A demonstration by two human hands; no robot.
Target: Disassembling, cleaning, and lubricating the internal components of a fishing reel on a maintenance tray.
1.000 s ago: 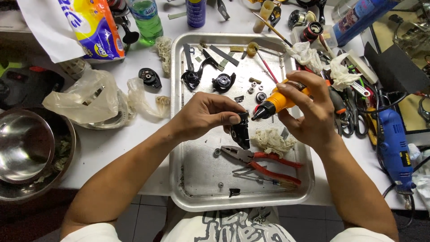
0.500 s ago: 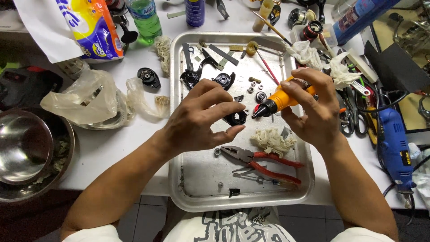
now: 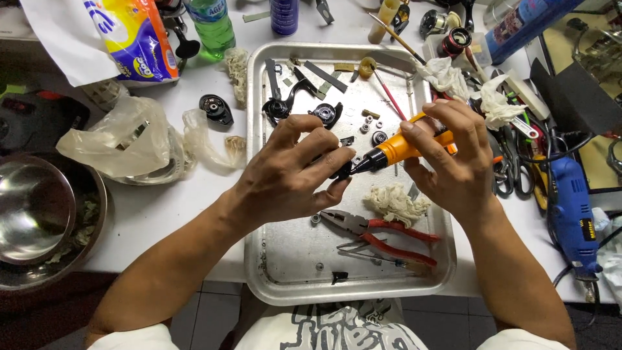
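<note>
Item: small black part [image 3: 341,171], pinched in the left hand's [image 3: 291,175] fingertips above the centre of the metal tray [image 3: 272,259]. Right hand [image 3: 453,162] closed around an orange-bodied tool [image 3: 398,149], its black tip touching the part. Red-handled pliers [image 3: 382,234] and a rag wad [image 3: 395,202] lie in the tray, nearer the person. Handling note: keep the part steady over the tray (loose washers sit nearby), tip pressed lightly.

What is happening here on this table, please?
A person works over a metal tray of small parts. The left hand holds a small black part, mostly hidden by its fingers. The right hand holds an orange tool, its black tip against that part. Red-handled pliers and a wad of cloth lie in the tray below.
</note>
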